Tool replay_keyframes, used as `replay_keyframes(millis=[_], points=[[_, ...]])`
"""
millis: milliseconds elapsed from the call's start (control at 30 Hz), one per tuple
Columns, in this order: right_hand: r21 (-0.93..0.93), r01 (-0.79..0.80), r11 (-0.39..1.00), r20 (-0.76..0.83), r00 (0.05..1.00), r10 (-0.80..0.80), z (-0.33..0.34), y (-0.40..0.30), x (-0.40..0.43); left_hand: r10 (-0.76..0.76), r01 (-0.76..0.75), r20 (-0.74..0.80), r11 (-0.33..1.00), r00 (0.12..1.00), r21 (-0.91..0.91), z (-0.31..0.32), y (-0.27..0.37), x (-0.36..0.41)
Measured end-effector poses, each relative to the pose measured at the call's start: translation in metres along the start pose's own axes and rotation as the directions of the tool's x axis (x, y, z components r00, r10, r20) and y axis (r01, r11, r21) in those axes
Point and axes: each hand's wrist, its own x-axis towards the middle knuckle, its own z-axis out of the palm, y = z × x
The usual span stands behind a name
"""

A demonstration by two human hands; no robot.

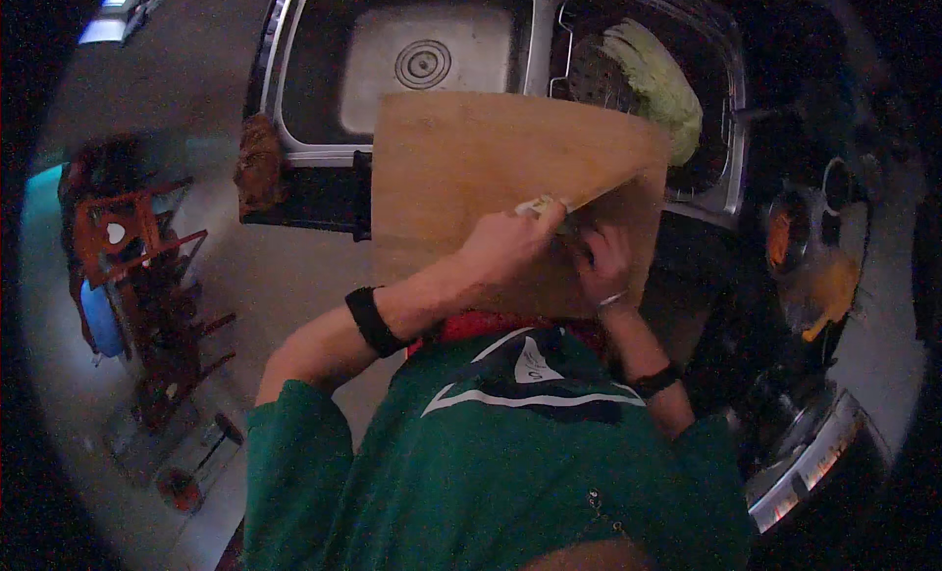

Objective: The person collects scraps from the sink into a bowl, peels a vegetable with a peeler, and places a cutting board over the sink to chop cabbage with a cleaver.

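A wooden cutting board lies before me, its far edge overlapping the sink. Over its near right part, my left hand pinches a small pale piece, too blurred to name. A thin light line runs from those fingertips toward the board's right edge; I cannot tell whether it is a blade or the edge of a shadow. Close beside, my right hand has its fingers curled, and whatever it may hold is hidden in shadow. Beyond the board, a napa cabbage rests in a wire drain basket.
The steel sink has a left basin with a drain and a right basin holding the basket. A crumpled brown thing sits at the counter's left corner. To the right are a bowl of orange food and a yellow-orange item. Wooden chairs stand at left.
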Motion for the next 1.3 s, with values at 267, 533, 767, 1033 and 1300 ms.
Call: replay_keyframes(millis=[267,533,767,1033,1300], points=[[-0.009,0.053,0.999,-0.017,0.998,-0.053,-0.008,0.003,0.006,-0.036,0.035,0.188,0.999,0.981,0.010,-0.034,0.017,-0.028],[0.028,0.087,0.996,0.013,0.996,-0.088,-0.011,0.002,0.017,-0.021,0.042,0.223,0.995,0.975,-0.089,-0.032,0.010,-0.043],[0.007,-0.038,0.999,0.114,0.993,0.037,0.010,0.023,-0.017,0.059,-0.023,0.270,0.991,0.961,-0.133,-0.040,0.008,-0.023],[0.013,0.019,1.000,-0.006,1.000,-0.019,0.006,0.015,-0.004,0.154,-0.154,-0.003,0.988,0.988,-0.014,-0.011,0.008,-0.005],[-0.087,-0.062,0.994,0.057,0.996,0.067,0.007,0.019,-0.012,0.090,-0.090,0.016,0.996,0.996,0.001,-0.008,0.008,-0.009]])
